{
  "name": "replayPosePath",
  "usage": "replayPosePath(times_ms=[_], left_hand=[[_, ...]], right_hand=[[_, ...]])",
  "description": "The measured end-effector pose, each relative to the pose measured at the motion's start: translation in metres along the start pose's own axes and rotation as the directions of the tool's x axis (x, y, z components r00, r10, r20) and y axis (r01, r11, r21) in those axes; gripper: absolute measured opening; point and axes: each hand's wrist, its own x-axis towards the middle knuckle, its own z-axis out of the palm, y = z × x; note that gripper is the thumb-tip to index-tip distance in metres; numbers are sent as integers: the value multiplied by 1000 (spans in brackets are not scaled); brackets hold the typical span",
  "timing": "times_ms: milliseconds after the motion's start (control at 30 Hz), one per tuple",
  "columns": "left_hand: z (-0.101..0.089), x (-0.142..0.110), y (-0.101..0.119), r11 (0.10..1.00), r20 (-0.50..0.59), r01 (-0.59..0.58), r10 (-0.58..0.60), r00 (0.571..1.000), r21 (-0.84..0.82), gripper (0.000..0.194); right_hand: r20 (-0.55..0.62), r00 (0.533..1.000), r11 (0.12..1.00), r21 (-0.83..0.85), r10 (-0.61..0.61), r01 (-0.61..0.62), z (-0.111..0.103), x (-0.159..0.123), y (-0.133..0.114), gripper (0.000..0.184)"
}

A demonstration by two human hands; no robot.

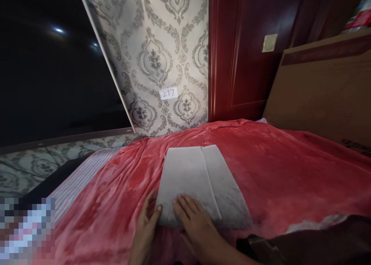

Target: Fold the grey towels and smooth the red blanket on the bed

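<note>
A light grey folded piece, apparently cloth [188,168], lies flat on a red plush blanket [278,168]. A lengthwise fold edge runs down its right part, and it is wider at the near end. My right hand [193,216] rests on its near portion, fingers stretched out and palm down. At the near left corner is my left hand [146,222], its thumb beside the edge and apart from the curved fingers. Nothing shows in its grasp.
Behind the blanket stand a patterned wall [156,60] with a label [168,93] and a dark red wooden panel [226,52]. A large black screen [55,72] is at left, a cardboard box [324,83] at right. Dark fabric [319,242] lies near right.
</note>
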Motion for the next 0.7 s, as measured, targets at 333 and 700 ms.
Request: replayPosePath(times_ms=[333,700], left_hand=[[23,-6,-5,969,-32,-16,9,999,-248,67],[15,2,-28,906,-126,40,-102,987,-422,50]], right_hand=[[24,988,986,-67,153,-151,15,31,-4,71],[195,965,974,104,178,-200,-19,38,-4,70]])
